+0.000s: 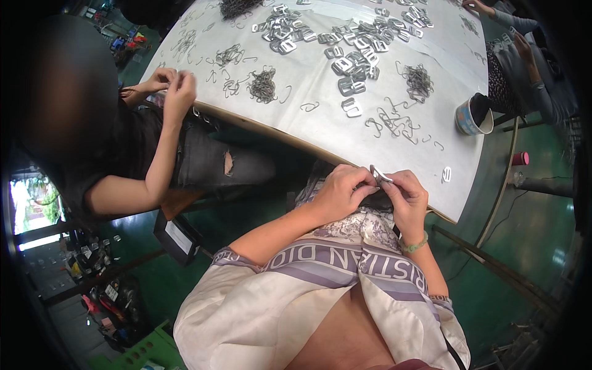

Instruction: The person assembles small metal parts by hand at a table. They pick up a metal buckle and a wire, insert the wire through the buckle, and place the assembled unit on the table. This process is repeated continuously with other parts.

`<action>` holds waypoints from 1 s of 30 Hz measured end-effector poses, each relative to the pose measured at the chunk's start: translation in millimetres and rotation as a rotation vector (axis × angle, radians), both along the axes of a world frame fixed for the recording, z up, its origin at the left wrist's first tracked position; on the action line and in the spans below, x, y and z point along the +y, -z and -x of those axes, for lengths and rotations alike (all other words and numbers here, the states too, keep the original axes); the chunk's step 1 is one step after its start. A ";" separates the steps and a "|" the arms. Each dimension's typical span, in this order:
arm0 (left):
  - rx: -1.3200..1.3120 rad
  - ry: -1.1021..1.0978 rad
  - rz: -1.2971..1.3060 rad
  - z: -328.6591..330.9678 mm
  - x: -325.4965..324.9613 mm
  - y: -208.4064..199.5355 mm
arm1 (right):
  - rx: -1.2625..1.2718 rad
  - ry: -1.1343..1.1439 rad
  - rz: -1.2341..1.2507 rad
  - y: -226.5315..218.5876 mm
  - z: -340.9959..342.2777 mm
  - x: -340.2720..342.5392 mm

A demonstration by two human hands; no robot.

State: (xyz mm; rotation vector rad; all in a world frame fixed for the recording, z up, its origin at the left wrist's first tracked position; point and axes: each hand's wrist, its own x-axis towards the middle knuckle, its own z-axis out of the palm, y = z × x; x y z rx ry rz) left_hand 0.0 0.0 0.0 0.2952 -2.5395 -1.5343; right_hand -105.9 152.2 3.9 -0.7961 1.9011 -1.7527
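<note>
Close to the table's front edge, my two hands meet over my lap around a shiny silver metal buckle [380, 176]. My left hand [341, 190] is closed, thumb and fingers pinching at the buckle's left side. From the right, my right hand [409, 196] grips the buckle's other side between thumb and fingers. Whether a small wire piece is also between the fingertips is hidden. Loose bent wire hooks [398, 126] lie on the table just beyond my hands. One single buckle [446, 174] rests near the right corner, and another buckle [351, 107] lies farther in.
A white-covered table [296, 142] carries heaped silver buckles [364, 43] and tangled wire-hook piles [263, 85]. At its right edge stands a tub [473, 116] with dark contents. A co-worker's hands [176, 86] work at the left; another person's arm [526, 52] is at the far right.
</note>
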 end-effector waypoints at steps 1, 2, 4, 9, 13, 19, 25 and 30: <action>-0.005 0.049 -0.017 -0.4 -5.7 0.2 | -0.002 0.005 0.004 1.4 -2.6 0.7; -0.011 0.098 -0.034 0.0 -12.2 -0.3 | -0.004 0.011 0.008 2.5 -5.2 1.6; 0.030 0.009 -0.014 14.4 -22.5 1.9 | 0.009 0.015 -0.042 3.4 0.6 12.7; 0.253 -0.199 0.655 66.2 -74.0 26.3 | 0.009 0.015 -0.056 6.2 -5.8 19.4; 0.068 -0.093 0.828 85.5 -76.8 35.1 | 0.004 0.011 -0.055 4.6 -10.8 21.5; 0.259 0.039 0.914 102.4 -64.7 23.9 | 0.011 0.016 -0.055 4.5 -11.6 20.7; 0.323 0.278 1.072 128.7 -60.3 35.1 | 0.014 0.002 -0.038 2.5 -10.3 19.5; 0.306 0.454 1.192 133.0 -65.9 25.1 | 0.008 0.030 -0.030 5.0 -10.6 18.1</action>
